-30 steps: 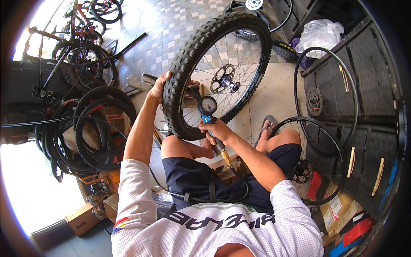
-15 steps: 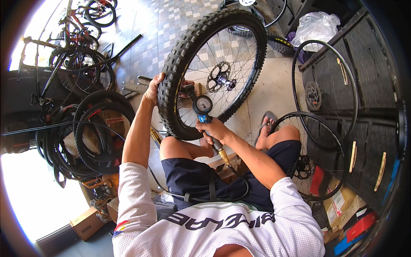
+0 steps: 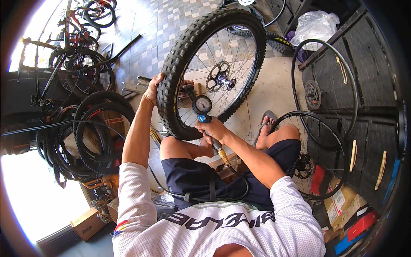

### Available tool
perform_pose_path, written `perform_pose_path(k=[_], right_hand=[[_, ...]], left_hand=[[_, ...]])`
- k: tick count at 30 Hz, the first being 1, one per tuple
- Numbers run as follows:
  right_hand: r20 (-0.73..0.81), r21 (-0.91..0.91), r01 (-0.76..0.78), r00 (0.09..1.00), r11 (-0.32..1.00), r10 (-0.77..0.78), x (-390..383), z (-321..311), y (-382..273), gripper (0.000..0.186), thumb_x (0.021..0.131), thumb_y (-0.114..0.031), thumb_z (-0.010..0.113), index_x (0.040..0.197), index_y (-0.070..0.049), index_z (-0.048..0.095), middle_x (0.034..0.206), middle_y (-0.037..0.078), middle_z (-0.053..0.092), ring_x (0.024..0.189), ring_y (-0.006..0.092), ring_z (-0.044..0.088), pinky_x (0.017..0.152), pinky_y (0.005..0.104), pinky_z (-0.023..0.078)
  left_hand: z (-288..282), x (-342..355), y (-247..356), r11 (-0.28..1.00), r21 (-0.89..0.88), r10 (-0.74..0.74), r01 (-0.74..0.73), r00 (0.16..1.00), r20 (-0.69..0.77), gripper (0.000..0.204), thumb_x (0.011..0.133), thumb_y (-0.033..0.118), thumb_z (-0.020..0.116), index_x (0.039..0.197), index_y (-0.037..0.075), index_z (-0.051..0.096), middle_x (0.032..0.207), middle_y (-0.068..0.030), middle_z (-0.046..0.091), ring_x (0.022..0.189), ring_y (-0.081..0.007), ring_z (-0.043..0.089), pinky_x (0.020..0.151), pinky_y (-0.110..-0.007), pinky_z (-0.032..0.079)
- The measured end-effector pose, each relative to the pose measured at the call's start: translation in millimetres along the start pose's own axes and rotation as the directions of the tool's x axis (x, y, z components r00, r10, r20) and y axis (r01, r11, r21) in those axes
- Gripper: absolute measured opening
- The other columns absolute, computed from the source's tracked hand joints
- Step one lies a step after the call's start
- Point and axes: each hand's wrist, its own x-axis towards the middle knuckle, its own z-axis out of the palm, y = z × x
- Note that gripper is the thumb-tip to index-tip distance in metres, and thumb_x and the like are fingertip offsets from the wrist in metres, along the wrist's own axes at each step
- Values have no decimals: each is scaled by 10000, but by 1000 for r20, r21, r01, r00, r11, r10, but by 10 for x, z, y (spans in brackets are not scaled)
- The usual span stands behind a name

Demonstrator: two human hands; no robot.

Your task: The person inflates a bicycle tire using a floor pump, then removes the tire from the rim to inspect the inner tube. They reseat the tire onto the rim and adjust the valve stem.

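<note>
A bicycle wheel with a knobby black tire (image 3: 176, 60) stands tilted in front of my knees. Its spokes, disc brake rotor (image 3: 212, 77) and hub (image 3: 227, 81) face me. My left hand (image 3: 152, 91) wraps round the tire's left side, the thumb on the tread; its other fingers are partly hidden behind the rim. My right hand (image 3: 214, 129) is closed round the handle of a tire inflator with a round dial gauge (image 3: 202, 104). The inflator's head reaches the inner rim near my left fingers. From its brass fitting (image 3: 222, 156) a black air hose (image 3: 245, 188) curves across my lap.
Several loose tires (image 3: 100, 137) are heaped at the left, with bicycles (image 3: 81, 64) beyond. On the right, two bare wheels (image 3: 357, 96) lean against a dark drawer cabinet (image 3: 370, 55). Cardboard boxes (image 3: 342, 203) lie at the lower right. A clear plastic bag (image 3: 317, 29) sits far right.
</note>
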Motion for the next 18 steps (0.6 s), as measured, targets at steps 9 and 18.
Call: perform_pose_path(k=[9, 18], right_hand=[[48, 28, -34, 998, 999, 33, 19, -72, 1, 184, 922, -227, 731, 944, -84, 617, 762, 10, 547, 424, 89, 502, 346, 286, 422], [51, 67, -71, 996, 995, 67, -33, -3, 71, 182, 937, -210, 730, 1016, -90, 619, 793, 16, 568, 400, 81, 493, 353, 258, 370]], left_hand=[[199, 27, 44, 996, -88, -16, 13, 999, -33, 765, 841, 567, 765, 1253, -63, 633, 1137, -189, 729, 967, -285, 729, 881, -439, 610], [194, -105, 1, 999, -48, 3, -8, 995, -98, 787, 849, 597, 750, 1269, -57, 629, 1138, -192, 730, 970, -285, 728, 875, -441, 609]])
